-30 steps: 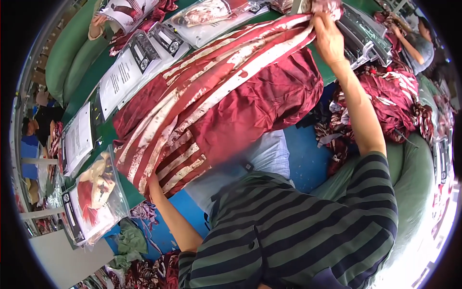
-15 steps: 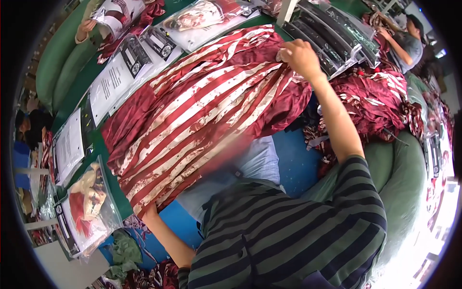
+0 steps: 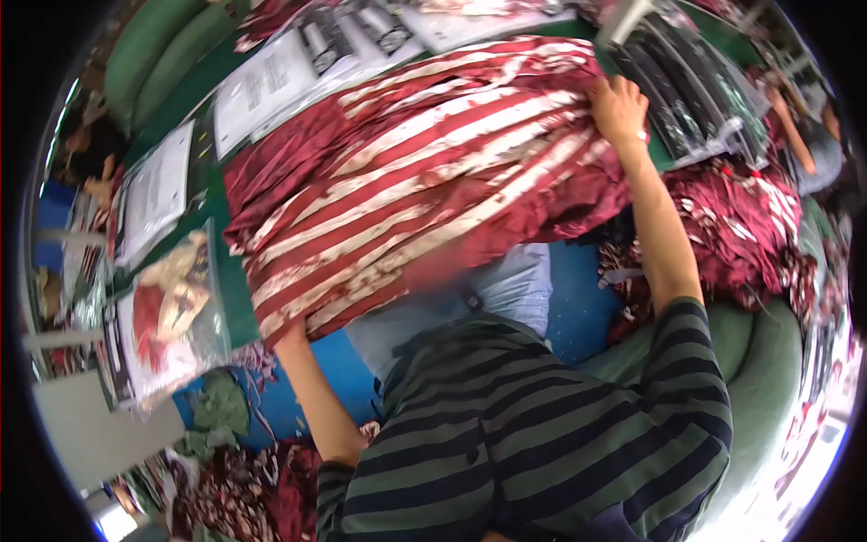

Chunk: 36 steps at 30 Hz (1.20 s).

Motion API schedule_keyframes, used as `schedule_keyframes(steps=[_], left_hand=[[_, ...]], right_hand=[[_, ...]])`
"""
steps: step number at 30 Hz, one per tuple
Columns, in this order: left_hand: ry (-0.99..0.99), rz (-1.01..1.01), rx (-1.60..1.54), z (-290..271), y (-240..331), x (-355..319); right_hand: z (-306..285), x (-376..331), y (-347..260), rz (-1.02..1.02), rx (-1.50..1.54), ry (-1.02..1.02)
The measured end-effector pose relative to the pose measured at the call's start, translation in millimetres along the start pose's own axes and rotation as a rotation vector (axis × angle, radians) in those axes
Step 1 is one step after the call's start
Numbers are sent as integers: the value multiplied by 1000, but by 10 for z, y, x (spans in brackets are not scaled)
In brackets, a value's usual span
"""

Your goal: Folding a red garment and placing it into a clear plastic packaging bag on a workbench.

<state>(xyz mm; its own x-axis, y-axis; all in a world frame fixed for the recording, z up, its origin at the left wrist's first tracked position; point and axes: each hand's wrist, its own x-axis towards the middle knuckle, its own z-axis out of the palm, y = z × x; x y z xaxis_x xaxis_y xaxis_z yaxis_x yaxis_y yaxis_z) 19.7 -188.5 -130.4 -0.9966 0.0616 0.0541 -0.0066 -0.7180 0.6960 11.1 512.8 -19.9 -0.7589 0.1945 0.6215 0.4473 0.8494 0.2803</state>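
A shiny red-and-cream striped garment (image 3: 424,181) with dark red splatters lies spread and creased over the green table, its near side hanging toward my lap. My right hand (image 3: 620,113) is closed on the garment's far right edge, fingers curled into the cloth. At the near left corner my left hand (image 3: 291,338) has hold of the hem; most of its fingers are hidden under the fabric. Between the two hands the cloth is drawn out lengthwise. A blurred patch covers part of its near edge above my lap.
Clear bags with printed sheets (image 3: 262,86) line the table's far side. A bagged costume (image 3: 172,316) lies at left. Black packages (image 3: 677,86) are stacked at far right, near a heap of red cloth (image 3: 736,217). A person (image 3: 808,144) works beyond. More cloth (image 3: 248,488) lies at lower left.
The whole view has shifted, so the table and garment appear farther right and slightly higher. Both hands keep their places on the garment, which stays spread much as before.
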Motion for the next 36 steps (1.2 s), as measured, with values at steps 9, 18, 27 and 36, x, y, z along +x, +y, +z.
schedule_keyframes(steps=[9,18,27,36], left_hand=[[20,54,306,605,-89,-106],[282,-22,-384,736,-53,-901],[-72,-402,483,998,453,-1070],[-27,-430,689,641,960,-1217]], right_hand=[[-1158,-9,-1849,-787,936,-85],[-1002,-376,-2252,-705,761,-205],[-943,-255,-2273,-657,733,-416],[-1166,-344,-2035,-584,934,-495]])
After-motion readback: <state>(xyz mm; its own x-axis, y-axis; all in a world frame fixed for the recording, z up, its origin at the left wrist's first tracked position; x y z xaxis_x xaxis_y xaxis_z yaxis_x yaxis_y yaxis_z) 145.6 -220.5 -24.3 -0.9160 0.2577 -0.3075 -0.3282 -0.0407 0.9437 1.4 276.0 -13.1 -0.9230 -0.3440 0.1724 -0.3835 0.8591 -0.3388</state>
